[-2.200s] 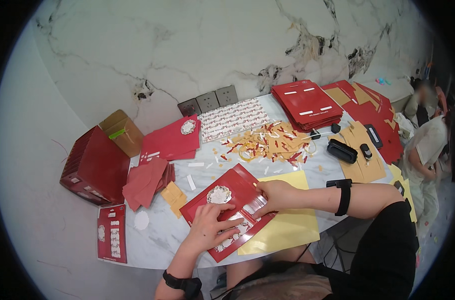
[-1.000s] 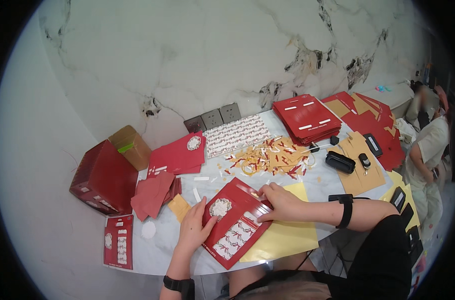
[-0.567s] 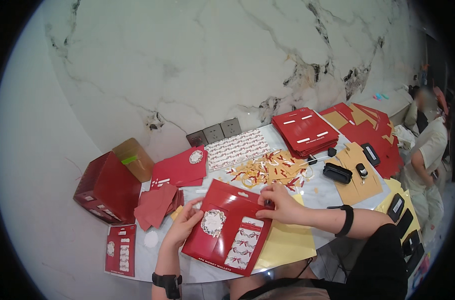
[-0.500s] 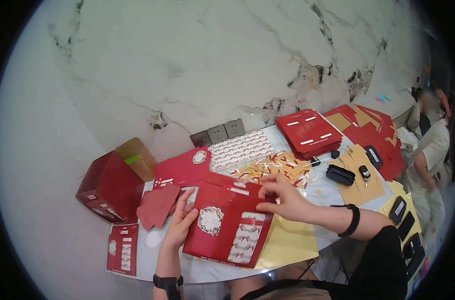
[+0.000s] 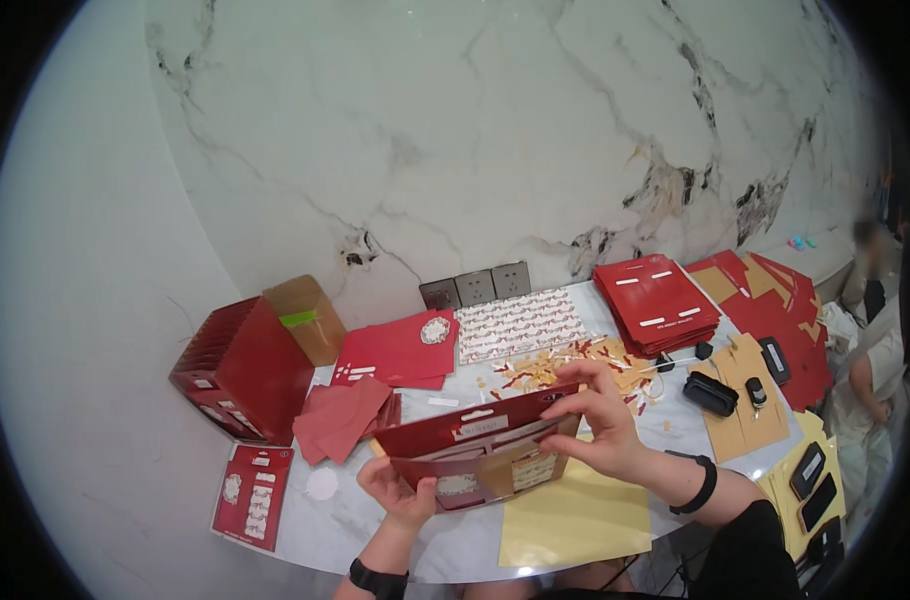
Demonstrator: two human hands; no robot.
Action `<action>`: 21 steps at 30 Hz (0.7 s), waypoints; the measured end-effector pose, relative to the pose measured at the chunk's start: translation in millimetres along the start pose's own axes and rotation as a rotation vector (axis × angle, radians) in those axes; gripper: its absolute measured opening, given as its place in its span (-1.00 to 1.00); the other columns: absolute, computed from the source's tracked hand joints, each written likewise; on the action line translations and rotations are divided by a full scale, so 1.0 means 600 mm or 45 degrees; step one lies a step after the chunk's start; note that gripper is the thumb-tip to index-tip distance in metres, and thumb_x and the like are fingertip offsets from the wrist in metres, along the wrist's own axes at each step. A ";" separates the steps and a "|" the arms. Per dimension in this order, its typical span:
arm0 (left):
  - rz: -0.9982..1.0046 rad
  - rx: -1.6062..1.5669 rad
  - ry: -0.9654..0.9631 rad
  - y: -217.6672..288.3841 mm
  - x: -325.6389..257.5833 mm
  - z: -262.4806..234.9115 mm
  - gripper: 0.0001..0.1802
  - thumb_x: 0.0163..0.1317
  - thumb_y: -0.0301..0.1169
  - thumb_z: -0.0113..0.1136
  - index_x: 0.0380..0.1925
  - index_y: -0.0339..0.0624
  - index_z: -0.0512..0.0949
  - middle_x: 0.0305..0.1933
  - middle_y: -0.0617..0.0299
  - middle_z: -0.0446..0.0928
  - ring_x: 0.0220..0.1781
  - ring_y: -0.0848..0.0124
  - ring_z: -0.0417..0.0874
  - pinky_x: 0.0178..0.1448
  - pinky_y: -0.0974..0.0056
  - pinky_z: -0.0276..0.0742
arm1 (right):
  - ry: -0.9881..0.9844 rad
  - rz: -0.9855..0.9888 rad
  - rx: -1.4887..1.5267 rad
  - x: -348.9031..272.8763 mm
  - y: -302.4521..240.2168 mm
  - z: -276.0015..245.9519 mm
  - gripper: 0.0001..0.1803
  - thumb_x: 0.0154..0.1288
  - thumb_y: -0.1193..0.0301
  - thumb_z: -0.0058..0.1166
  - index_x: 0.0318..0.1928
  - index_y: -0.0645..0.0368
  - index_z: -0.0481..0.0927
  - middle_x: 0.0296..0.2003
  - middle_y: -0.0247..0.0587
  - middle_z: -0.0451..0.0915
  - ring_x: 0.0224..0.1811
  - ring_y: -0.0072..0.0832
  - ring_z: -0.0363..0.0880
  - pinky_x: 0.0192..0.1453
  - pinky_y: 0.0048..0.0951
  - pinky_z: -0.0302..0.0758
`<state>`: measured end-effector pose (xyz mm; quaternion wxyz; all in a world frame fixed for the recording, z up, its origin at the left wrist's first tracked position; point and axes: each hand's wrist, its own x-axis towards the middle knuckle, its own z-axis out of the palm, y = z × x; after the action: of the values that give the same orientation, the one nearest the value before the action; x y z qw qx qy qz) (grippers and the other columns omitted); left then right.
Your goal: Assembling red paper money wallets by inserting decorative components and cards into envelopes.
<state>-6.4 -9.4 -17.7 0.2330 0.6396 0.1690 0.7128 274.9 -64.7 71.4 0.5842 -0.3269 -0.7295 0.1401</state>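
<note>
Red card sheet (image 5: 480,450) lifted off marble table (image 5: 375,510), my left hand (image 5: 400,492) gripping its 7 o'clock edge, right hand (image 5: 595,425) pinching its 3 o'clock edge above yellow paper (image 5: 575,520).

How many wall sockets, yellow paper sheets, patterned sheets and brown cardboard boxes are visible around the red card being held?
Grey wall sockets: 3
Yellow paper sheet under the hands: 1
Red-and-white patterned sheet: 1
Open brown cardboard box: 1
Total: 6
</note>
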 end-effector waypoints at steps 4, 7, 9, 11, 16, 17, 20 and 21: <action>0.270 0.057 -0.074 -0.007 -0.017 -0.013 -0.31 0.22 -0.33 0.37 0.11 -0.05 0.04 0.16 -0.07 0.39 0.12 0.26 0.56 0.17 0.24 0.54 | 0.203 0.052 0.044 -0.058 0.022 0.011 -0.43 -0.09 0.45 0.56 -0.05 0.09 0.52 0.04 -0.17 0.37 0.08 -0.35 0.41 0.05 -0.43 0.43; 0.327 0.108 -0.068 -0.013 -0.024 -0.023 -0.31 0.19 -0.30 0.40 0.06 -0.03 0.04 0.12 -0.11 0.41 0.08 0.22 0.59 0.11 0.23 0.56 | 0.247 -0.021 -0.087 -0.062 0.029 0.005 -0.43 -0.16 0.44 0.61 -0.13 0.09 0.51 -0.08 -0.23 0.44 -0.05 -0.40 0.42 -0.11 -0.45 0.43; 0.409 0.147 -0.100 -0.012 -0.020 -0.022 -0.30 0.16 -0.29 0.44 0.03 -0.01 0.05 0.06 -0.11 0.43 -0.01 0.22 0.62 0.03 0.24 0.58 | 0.195 -0.095 -0.188 -0.065 0.029 -0.002 -0.44 -0.18 0.42 0.62 -0.16 0.08 0.54 -0.12 -0.24 0.44 -0.08 -0.39 0.43 -0.13 -0.44 0.43; 0.384 0.159 -0.122 -0.003 -0.014 -0.016 -0.26 0.09 -0.26 0.51 0.00 -0.01 0.07 -0.02 -0.12 0.45 -0.09 0.23 0.63 -0.10 0.27 0.58 | 0.159 -0.140 -0.234 -0.061 0.021 -0.011 -0.47 -0.18 0.39 0.62 -0.18 0.07 0.57 -0.13 -0.25 0.45 -0.10 -0.39 0.44 -0.14 -0.45 0.42; 0.456 0.190 -0.221 0.007 0.005 -0.023 -0.22 -0.02 -0.25 0.60 -0.06 0.01 0.11 -0.32 0.07 0.57 -0.39 0.28 0.66 -0.38 0.31 0.54 | 0.214 -0.301 -0.531 -0.013 -0.040 -0.041 -0.59 -0.16 0.22 0.60 -0.24 -0.02 0.74 -0.24 -0.30 0.49 -0.20 -0.43 0.49 -0.21 -0.52 0.42; 0.449 0.203 -0.254 0.011 0.004 -0.031 -0.22 -0.03 -0.27 0.60 -0.07 0.01 0.12 -0.36 0.11 0.59 -0.47 0.29 0.66 -0.45 0.31 0.53 | 0.204 -0.298 -0.510 0.002 -0.063 -0.055 -0.59 -0.16 0.22 0.60 -0.24 -0.02 0.74 -0.24 -0.30 0.49 -0.20 -0.43 0.49 -0.21 -0.52 0.42; 0.434 0.217 -0.306 0.024 0.005 -0.029 -0.22 -0.08 -0.31 0.62 -0.10 0.02 0.14 -0.33 0.11 0.61 -0.54 0.28 0.65 -0.53 0.31 0.52 | -0.298 -0.539 -0.655 0.011 -0.105 -0.061 -0.50 -0.11 0.21 0.56 -0.11 0.06 0.69 -0.28 -0.35 0.59 -0.26 -0.41 0.56 -0.16 -0.44 0.43; 0.434 0.202 -0.307 0.018 -0.003 -0.032 -0.22 -0.08 -0.31 0.62 -0.10 0.02 0.14 -0.33 0.11 0.61 -0.54 0.28 0.65 -0.53 0.31 0.52 | -0.298 -0.532 -0.669 0.018 -0.119 -0.049 -0.50 -0.11 0.21 0.56 -0.11 0.06 0.69 -0.28 -0.35 0.59 -0.26 -0.41 0.56 -0.16 -0.44 0.43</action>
<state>-26.6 -18.2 -16.0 0.0766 0.7558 0.0848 0.6447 279.0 -116.1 129.6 0.4086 -0.2913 -0.8538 -0.1384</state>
